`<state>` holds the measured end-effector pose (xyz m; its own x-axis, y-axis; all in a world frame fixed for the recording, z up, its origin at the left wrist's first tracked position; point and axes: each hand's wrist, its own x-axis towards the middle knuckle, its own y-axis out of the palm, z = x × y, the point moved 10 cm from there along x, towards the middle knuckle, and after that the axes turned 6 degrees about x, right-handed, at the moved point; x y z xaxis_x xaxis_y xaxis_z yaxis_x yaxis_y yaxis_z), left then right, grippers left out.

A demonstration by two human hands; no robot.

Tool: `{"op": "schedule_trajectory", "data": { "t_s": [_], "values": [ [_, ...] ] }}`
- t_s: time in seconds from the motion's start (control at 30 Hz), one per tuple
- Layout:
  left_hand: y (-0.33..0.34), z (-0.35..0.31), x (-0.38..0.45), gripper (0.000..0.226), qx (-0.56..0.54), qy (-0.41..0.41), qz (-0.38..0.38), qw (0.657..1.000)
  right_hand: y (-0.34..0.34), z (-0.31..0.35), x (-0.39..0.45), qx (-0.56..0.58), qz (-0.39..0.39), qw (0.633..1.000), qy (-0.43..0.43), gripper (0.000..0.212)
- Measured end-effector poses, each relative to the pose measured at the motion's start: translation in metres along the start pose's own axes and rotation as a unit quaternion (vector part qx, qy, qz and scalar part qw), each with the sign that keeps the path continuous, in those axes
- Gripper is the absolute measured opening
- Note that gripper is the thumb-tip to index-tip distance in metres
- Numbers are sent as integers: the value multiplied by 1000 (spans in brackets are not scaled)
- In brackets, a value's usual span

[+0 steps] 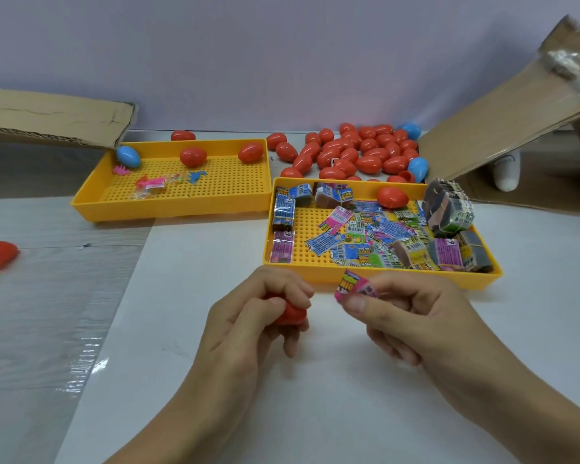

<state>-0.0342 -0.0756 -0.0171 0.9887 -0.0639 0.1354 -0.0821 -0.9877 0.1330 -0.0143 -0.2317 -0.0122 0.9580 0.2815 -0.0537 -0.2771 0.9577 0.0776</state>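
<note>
Pinching a folded pink leaflet [355, 287] between thumb and forefinger of the right hand [416, 316], above the counter [282, 396] and just before the near wall of the yellow tray [449, 279]. Lies roughly left to right, free end toward the red egg [292, 313] gripped in the curled fingers [292, 289] of the left hand [248, 316]. Not yet inserted, apparently; judging by the loose leaflets [365, 229] in the tray and the egg pile [365, 162] behind, plenty left.

A "6" on the purple leaflet bundle [283, 246] (other print blurred).
</note>
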Motion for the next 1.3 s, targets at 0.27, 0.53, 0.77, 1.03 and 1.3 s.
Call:
{"op": "schedule_trajectory", "data": {
  "t_s": [0.27,0.53,0.77,1.03,1.3],
  "values": [
    [18,-15,-6,16,123,67,44,989,12,-10,-6,-5,42,998,46,25],
    [12,-3,-4,28,56,-20,56,997,22,-12,-10,9,112,990,85,32],
    [12,-4,-5,25,41,-24,56,997,23,-12,-10,-16,123,988,86,35],
    [9,4,-5,31,-3,-69,33,997,18,-4,-8,-76,79,993,45,41],
    [6,8,-7,43,-22,-103,12,994,17,-13,-9,-59,92,991,79,44]
  ]
}}
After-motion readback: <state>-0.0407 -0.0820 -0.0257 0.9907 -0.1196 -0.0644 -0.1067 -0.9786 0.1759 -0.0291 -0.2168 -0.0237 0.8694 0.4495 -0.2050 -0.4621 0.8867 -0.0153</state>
